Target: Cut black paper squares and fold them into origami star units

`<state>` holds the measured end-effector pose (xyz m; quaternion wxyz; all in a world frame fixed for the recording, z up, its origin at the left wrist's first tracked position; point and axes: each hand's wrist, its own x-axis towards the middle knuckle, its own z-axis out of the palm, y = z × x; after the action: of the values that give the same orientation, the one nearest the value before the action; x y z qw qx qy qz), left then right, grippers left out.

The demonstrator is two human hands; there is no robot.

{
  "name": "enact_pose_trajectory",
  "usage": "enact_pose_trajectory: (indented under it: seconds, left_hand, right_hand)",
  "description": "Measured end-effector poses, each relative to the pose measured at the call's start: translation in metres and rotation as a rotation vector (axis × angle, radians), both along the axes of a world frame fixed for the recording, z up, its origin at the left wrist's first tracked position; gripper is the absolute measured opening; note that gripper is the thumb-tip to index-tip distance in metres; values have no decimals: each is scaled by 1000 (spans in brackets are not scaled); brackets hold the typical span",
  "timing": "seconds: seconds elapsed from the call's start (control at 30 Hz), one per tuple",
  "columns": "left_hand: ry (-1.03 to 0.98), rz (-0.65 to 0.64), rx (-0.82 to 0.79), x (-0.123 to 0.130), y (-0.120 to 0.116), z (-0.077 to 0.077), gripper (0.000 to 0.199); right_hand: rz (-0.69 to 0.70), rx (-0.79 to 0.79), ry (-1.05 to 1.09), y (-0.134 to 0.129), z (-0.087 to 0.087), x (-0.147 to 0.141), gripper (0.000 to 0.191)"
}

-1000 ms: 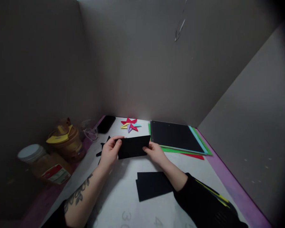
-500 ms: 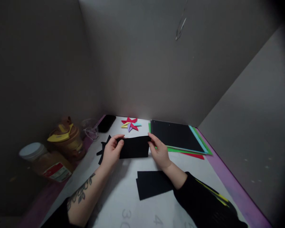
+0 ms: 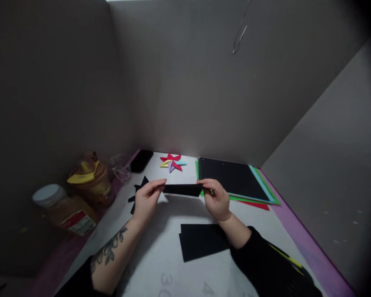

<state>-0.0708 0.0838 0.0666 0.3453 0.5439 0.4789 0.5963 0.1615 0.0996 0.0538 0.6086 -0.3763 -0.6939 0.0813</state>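
Observation:
A piece of black paper (image 3: 183, 189) is stretched level between my two hands, above the white table surface. My left hand (image 3: 149, 197) pinches its left end, thumb and fingers closed. At the opposite end my right hand (image 3: 217, 198) grips it the same way. The paper is seen nearly edge-on, so it looks like a narrow band. Closer to me lie black paper rectangles (image 3: 200, 241), overlapping, partly beneath my right forearm. Behind my left hand a black folded paper star (image 3: 139, 190) shows in part.
Toward the back lies a multicoloured paper star (image 3: 173, 162), with a phone (image 3: 141, 161) to its left. A stack of coloured sheets (image 3: 235, 177), black on top, lies at right. A lidded jar (image 3: 64, 210) and a brown-yellow cup (image 3: 91, 177) stand at the left edge.
The black paper has tipped from facing me to almost edge-on. My right hand has shifted slightly right and down, with its fingers now over the paper's end.

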Motion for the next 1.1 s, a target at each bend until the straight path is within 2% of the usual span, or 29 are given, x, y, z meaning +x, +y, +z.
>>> enact_pose_trajectory:
  seconds: [0.2, 0.5, 0.57, 0.67, 0.73, 0.77, 0.87, 0.93, 1.03, 1.1]
  left_hand:
    - [36, 16, 174, -2, -8, 11, 12]
    - [119, 50, 361, -2, -4, 5, 14]
    - [126, 37, 271, -2, 0, 1, 16]
    - [68, -116, -5, 1, 5, -6, 25]
    - [2, -222, -129, 5, 6, -8, 26]
    - [-22, -234, -154, 8, 6, -8, 27]
    - [-24, -114, -124, 12, 1, -6, 26]
    - [27, -42, -74, 12, -1, -4, 25]
    - [78, -36, -48, 11, 0, -8, 26]
    - [35, -67, -59, 11, 3, -15, 27]
  right_hand:
    - [-5, 71, -42, -4, 6, 4, 17]
    - [83, 151, -31, -4, 9, 5, 19]
    - [115, 77, 78, -3, 10, 2, 17]
    - [96, -179, 296, 1, 12, -3, 8]
    - [77, -343, 413, 4, 12, -7, 11]
    - [105, -424, 449, 5, 11, -9, 16]
    - [317, -658, 461, 9, 6, -13, 29]
    - [411, -731, 435, 10, 1, -15, 31]
    - [410, -717, 437, 10, -5, -18, 31]
    - [409, -696, 450, 10, -8, -20, 34]
